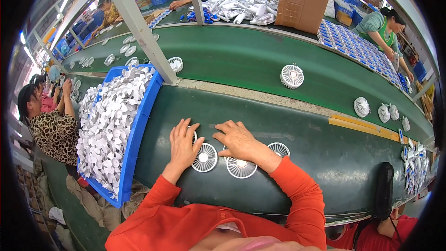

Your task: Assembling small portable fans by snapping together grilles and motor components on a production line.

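My left hand (184,143) lies spread over a round white fan grille (195,136) that it mostly hides. Against its thumb side rests another white fan grille (204,158), flat on the dark green table (320,158). My right hand (240,143) reaches across with fingers stretched out, just over a larger white fan grille (241,170). Under that palm a further white piece shows only at its edge. Beyond the right wrist sits one more fan grille (279,148), partly covered by the forearm. Neither hand visibly grips anything.
A blue crate (134,151) heaped with white fan blades (114,130) stands at my left. Past a ledge runs a green conveyor belt (232,58) carrying white fan heads (291,76). A metal post (139,28) rises beside the crate. A black pouch (384,190) lies right; co-workers sit around.
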Action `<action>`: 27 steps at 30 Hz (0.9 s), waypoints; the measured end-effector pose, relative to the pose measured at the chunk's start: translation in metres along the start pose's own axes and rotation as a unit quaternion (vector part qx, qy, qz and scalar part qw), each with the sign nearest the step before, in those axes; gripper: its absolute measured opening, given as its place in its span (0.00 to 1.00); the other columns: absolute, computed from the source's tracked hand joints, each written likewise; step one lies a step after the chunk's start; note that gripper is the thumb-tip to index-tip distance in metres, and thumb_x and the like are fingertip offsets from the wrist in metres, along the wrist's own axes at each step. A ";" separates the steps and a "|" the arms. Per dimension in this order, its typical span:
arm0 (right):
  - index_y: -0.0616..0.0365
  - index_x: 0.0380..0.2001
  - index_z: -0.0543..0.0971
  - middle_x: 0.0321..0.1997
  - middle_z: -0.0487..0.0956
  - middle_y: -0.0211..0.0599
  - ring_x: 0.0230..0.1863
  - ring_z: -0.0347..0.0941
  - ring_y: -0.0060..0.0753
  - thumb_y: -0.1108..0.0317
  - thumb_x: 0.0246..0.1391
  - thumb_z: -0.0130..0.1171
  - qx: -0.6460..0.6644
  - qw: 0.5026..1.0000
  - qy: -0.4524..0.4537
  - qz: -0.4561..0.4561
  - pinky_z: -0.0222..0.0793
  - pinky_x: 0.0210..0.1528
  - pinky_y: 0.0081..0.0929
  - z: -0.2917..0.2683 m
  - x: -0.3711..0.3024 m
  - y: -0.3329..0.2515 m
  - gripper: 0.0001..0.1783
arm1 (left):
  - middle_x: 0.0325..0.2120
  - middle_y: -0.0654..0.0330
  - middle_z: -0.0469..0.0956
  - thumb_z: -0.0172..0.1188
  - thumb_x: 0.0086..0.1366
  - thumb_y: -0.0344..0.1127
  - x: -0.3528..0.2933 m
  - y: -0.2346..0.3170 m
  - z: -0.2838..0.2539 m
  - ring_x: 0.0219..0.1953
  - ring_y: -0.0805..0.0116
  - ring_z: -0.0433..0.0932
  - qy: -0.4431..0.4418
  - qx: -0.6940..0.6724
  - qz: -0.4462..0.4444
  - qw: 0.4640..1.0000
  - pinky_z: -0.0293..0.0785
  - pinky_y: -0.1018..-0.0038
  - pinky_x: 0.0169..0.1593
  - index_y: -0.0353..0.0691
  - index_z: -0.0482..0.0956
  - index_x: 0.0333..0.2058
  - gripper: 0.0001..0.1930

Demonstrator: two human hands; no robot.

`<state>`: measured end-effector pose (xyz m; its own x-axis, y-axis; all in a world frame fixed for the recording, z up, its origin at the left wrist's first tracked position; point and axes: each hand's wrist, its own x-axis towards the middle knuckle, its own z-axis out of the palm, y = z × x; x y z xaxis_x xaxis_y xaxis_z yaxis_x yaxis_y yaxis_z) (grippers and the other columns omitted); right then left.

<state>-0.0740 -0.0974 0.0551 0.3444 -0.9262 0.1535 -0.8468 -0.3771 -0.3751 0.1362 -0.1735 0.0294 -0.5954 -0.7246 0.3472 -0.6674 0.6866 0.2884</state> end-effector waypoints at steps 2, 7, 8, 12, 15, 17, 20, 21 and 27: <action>0.57 0.47 0.77 0.56 0.71 0.42 0.56 0.65 0.44 0.60 0.40 0.69 0.011 1.000 0.011 0.011 0.62 0.55 0.41 0.003 0.004 0.007 0.28 | 0.57 0.53 0.65 0.58 0.60 0.42 0.007 0.003 0.008 0.62 0.53 0.60 0.028 -0.026 0.011 0.999 0.50 0.55 0.64 0.43 0.73 0.51 0.21; 0.59 0.44 0.78 0.46 0.77 0.39 0.49 0.70 0.43 0.63 0.45 0.64 -0.007 0.997 0.044 0.065 0.68 0.50 0.37 -0.007 0.002 0.023 0.21 | 0.58 0.53 0.65 0.58 0.60 0.42 0.037 0.019 0.028 0.62 0.53 0.60 0.015 -0.033 0.049 0.998 0.50 0.54 0.64 0.44 0.73 0.51 0.21; 0.59 0.44 0.77 0.45 0.77 0.40 0.49 0.70 0.44 0.62 0.45 0.64 0.012 0.996 0.040 0.073 0.68 0.50 0.37 -0.010 0.001 0.027 0.22 | 0.58 0.53 0.64 0.58 0.60 0.42 0.043 0.022 0.031 0.63 0.53 0.59 0.010 -0.032 0.054 0.998 0.50 0.54 0.64 0.44 0.72 0.52 0.21; 0.59 0.46 0.76 0.46 0.75 0.44 0.49 0.70 0.47 0.54 0.42 0.67 0.046 0.996 0.034 0.070 0.70 0.50 0.40 -0.023 -0.005 0.028 0.29 | 0.59 0.48 0.61 0.53 0.64 0.38 0.060 0.032 0.040 0.62 0.49 0.59 0.035 -0.122 0.058 0.990 0.52 0.55 0.63 0.41 0.69 0.54 0.20; 0.60 0.46 0.74 0.42 0.74 0.45 0.48 0.71 0.47 0.59 0.39 0.69 0.024 0.994 0.038 0.104 0.70 0.48 0.40 -0.014 0.000 0.027 0.30 | 0.60 0.44 0.59 0.47 0.67 0.36 0.078 0.031 0.042 0.61 0.46 0.60 0.078 -0.230 0.055 0.968 0.57 0.59 0.62 0.37 0.68 0.54 0.18; 0.58 0.51 0.72 0.41 0.73 0.42 0.48 0.71 0.46 0.61 0.40 0.68 0.029 0.988 0.040 0.143 0.69 0.48 0.38 -0.009 0.000 0.029 0.32 | 0.60 0.44 0.60 0.47 0.68 0.35 0.094 0.016 0.042 0.61 0.47 0.61 0.089 -0.264 0.022 0.960 0.58 0.60 0.62 0.36 0.68 0.54 0.17; 0.57 0.52 0.71 0.42 0.74 0.42 0.48 0.71 0.46 0.62 0.41 0.68 0.038 0.981 0.077 0.174 0.70 0.48 0.39 -0.013 0.000 0.026 0.33 | 0.54 0.45 0.67 0.51 0.65 0.32 0.124 -0.011 0.038 0.56 0.48 0.65 0.148 -0.151 0.068 0.975 0.58 0.60 0.60 0.37 0.71 0.50 0.16; 0.55 0.55 0.69 0.50 0.72 0.45 0.53 0.69 0.48 0.62 0.41 0.68 0.058 0.979 0.066 0.183 0.68 0.52 0.39 -0.017 0.002 0.025 0.35 | 0.53 0.46 0.68 0.51 0.64 0.31 0.131 -0.021 0.039 0.56 0.48 0.65 0.134 -0.145 0.055 0.979 0.58 0.60 0.60 0.38 0.71 0.50 0.15; 0.53 0.58 0.67 0.65 0.59 0.50 0.64 0.56 0.54 0.58 0.39 0.70 0.056 0.991 0.117 0.027 0.59 0.61 0.48 0.006 0.010 0.016 0.40 | 0.51 0.48 0.69 0.45 0.65 0.27 0.120 -0.018 0.077 0.55 0.51 0.67 0.157 -0.282 0.039 0.946 0.60 0.63 0.59 0.38 0.74 0.46 0.13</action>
<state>-0.0821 -0.1129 0.0452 0.1851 -0.9246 0.3328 -0.8064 -0.3365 -0.4862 0.0421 -0.2779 -0.0029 -0.4120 -0.6779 0.6088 -0.2292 0.7238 0.6509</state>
